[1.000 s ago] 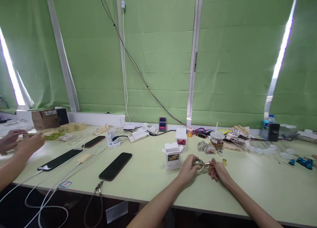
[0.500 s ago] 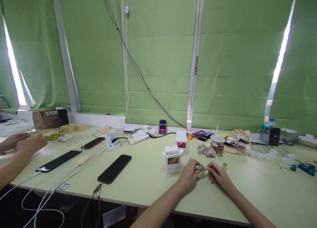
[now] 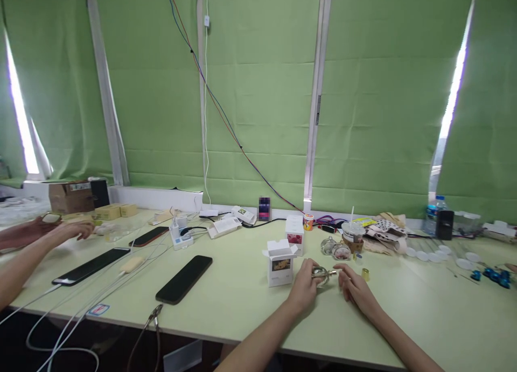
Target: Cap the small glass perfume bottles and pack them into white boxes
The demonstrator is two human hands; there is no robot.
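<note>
My left hand is closed round a small rounded glass bottle with a gold neck that points right. Just to the right of that neck is my right hand, its fingers apart and nothing seen between them. An open white box with a picture on its front stands left of my left hand. Beyond my right hand lies a small gold cap. Two round, clear patterned objects sit farther back, beside a cup with a straw.
A black phone, a second phone and white cables lie to the left, near a power strip. Another person's hand is at the far left. White discs and blue pieces lie right.
My right hand has let go of the bottle's neck and its fingers have spread. At the far left the other person's hands have moved. The view has shifted slightly.
</note>
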